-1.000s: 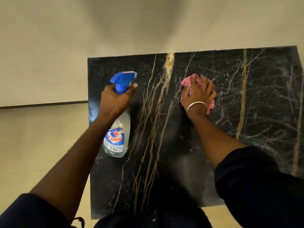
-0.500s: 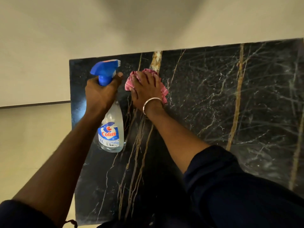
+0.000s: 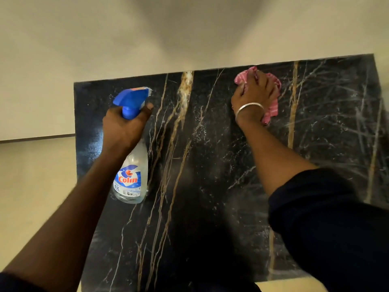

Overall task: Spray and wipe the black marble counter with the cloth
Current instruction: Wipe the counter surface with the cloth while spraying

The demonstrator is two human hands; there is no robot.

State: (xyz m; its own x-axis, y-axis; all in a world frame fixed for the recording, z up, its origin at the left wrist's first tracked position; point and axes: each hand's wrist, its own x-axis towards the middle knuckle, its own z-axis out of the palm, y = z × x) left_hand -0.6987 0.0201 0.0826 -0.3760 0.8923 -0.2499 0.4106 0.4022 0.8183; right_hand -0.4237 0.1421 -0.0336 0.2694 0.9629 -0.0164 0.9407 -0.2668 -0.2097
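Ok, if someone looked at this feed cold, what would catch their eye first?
Probably the Colin spray bottle with its blue trigger, gripped by the left hand at the left part of the black marble counter. Then the pink cloth, which the right hand holds bunched against the counter near its far edge. The marble's gold veins also stand out.

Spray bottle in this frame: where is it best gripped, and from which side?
By the narrow neck just under the blue trigger head, coming from the left, behind the nozzle. The spray bottle is upright with its nozzle pointing right, so a forefinger reaches the trigger; the left hand grips it there.
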